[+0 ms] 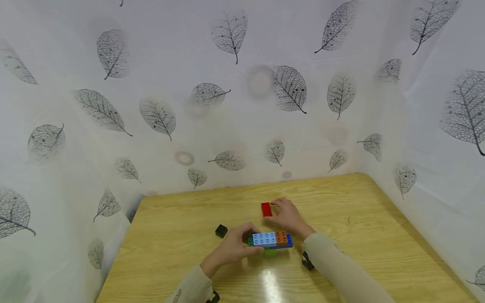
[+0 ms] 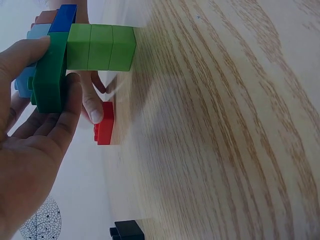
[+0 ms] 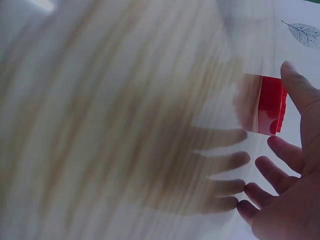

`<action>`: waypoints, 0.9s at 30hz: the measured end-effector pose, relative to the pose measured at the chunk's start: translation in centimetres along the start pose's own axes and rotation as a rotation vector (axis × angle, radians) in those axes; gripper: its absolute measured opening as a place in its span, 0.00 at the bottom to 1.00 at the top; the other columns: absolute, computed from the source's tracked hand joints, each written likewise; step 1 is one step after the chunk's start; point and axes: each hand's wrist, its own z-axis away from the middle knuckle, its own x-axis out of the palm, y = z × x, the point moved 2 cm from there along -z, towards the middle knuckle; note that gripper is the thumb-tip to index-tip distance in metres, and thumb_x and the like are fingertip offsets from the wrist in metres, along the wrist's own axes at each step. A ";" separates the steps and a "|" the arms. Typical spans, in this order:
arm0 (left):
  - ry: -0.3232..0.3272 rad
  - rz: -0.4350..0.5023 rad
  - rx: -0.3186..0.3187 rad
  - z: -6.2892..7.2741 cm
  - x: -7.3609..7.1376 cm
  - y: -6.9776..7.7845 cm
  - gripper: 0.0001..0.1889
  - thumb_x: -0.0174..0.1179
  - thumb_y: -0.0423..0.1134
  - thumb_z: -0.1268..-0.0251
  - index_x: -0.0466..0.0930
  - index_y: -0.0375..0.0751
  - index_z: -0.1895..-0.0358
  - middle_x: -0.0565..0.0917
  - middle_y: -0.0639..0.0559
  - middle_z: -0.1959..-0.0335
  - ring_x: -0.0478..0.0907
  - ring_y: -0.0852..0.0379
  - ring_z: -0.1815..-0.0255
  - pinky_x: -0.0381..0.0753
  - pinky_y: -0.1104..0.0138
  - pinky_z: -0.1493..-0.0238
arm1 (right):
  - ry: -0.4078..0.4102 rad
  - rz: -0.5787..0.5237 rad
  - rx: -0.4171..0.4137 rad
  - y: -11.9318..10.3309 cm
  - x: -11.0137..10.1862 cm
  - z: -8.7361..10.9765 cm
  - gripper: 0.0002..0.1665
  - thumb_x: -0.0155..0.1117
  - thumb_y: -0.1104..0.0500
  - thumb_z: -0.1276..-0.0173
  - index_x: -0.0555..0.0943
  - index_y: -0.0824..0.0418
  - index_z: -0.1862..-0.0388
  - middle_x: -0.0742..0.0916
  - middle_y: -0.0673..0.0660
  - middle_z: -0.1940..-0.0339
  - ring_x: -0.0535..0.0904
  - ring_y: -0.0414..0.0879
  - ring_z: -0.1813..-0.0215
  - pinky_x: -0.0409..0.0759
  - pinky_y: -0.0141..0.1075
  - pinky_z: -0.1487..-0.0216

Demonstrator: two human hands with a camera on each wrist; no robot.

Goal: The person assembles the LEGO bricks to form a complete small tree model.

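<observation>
My left hand pinches the end of a toy building-block assembly between thumb and fingers. A light blue block and an orange-brown block lie across its top, above a dark green block and a blue block. Below them is a lime green column, its lower end close to the tabletop. Farther back, my right hand spreads around a red block, thumb and fingers at opposite sides. In the right wrist view, a gap shows between the lower fingers and the red block.
A small black block sits on the wooden table left of the assembly. Behind and at both sides hang white curtains with a leaf print. Black devices are strapped at the wrists.
</observation>
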 end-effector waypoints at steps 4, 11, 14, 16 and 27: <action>-0.001 -0.003 0.001 0.0 0.0 0.1 0.17 0.75 0.45 0.35 0.82 0.53 0.46 0.86 0.56 0.52 0.81 0.65 0.57 0.82 0.72 0.55 | 0.026 0.031 -0.004 -0.4 0.0 -0.2 0.43 0.80 0.40 0.40 0.81 0.62 0.32 0.80 0.65 0.29 0.70 0.66 0.25 0.67 0.65 0.25; -0.003 0.007 -0.006 0.0 -0.1 0.3 0.17 0.75 0.44 0.34 0.82 0.52 0.46 0.85 0.55 0.52 0.81 0.65 0.57 0.82 0.72 0.55 | 0.049 0.013 -0.013 0.0 0.0 -0.5 0.30 0.76 0.48 0.34 0.86 0.64 0.39 0.83 0.65 0.33 0.73 0.65 0.28 0.68 0.63 0.26; -0.004 0.008 -0.004 -0.1 -0.1 0.3 0.17 0.75 0.44 0.34 0.82 0.52 0.46 0.85 0.54 0.52 0.81 0.65 0.57 0.82 0.72 0.55 | 0.047 -0.028 -0.010 0.2 -0.1 -0.4 0.28 0.76 0.50 0.34 0.86 0.64 0.40 0.83 0.65 0.34 0.74 0.64 0.30 0.70 0.63 0.28; -0.005 0.007 0.000 -0.1 0.0 0.3 0.17 0.75 0.44 0.34 0.82 0.51 0.46 0.85 0.54 0.52 0.81 0.65 0.57 0.82 0.72 0.55 | 0.047 -0.060 -0.003 0.4 -0.2 -0.4 0.27 0.75 0.52 0.35 0.86 0.64 0.41 0.84 0.64 0.35 0.75 0.62 0.31 0.71 0.63 0.29; 0.003 -0.003 -0.015 -0.1 0.0 0.1 0.17 0.76 0.45 0.35 0.82 0.53 0.47 0.85 0.56 0.52 0.81 0.64 0.57 0.82 0.72 0.54 | 0.003 -0.195 0.040 0.8 -0.9 -0.3 0.23 0.74 0.58 0.32 0.85 0.63 0.40 0.88 0.61 0.42 0.84 0.53 0.44 0.83 0.51 0.40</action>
